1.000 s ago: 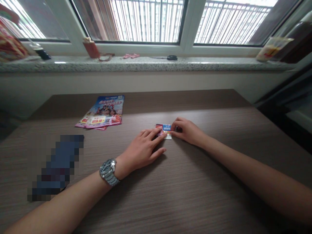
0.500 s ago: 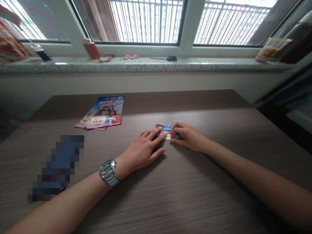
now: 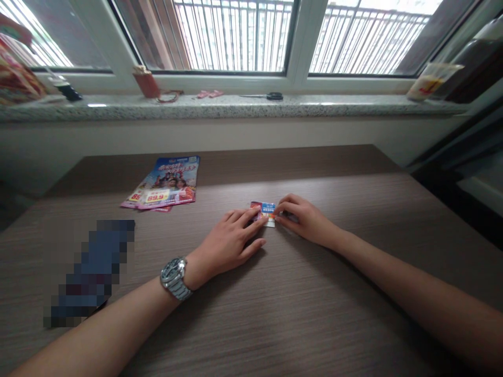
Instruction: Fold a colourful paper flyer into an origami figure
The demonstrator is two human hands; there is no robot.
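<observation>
A small colourful piece of printed paper (image 3: 269,207) lies flat near the middle of the wooden table. My left hand (image 3: 236,235), with a metal watch (image 3: 175,276) on its wrist, rests over the paper's left part. Its fingers are stretched out, the index and middle fingertips on the paper and the thumb on the table. At the right edge of the paper, my right hand (image 3: 301,217) has thumb and fingers drawn together in a pinch. Part of the paper is hidden under the left fingers.
Several glossy flyers (image 3: 165,180) lie stacked at the back left of the table (image 3: 251,324). A blurred-out dark blue object (image 3: 94,267) lies beside my left forearm. On the window sill sit scissors (image 3: 273,96), a red item (image 3: 146,84) and a plastic cup (image 3: 428,84).
My right thumb has moved up towards the index finger at the paper's right edge, closing the pinch. The left hand stays in place on the paper.
</observation>
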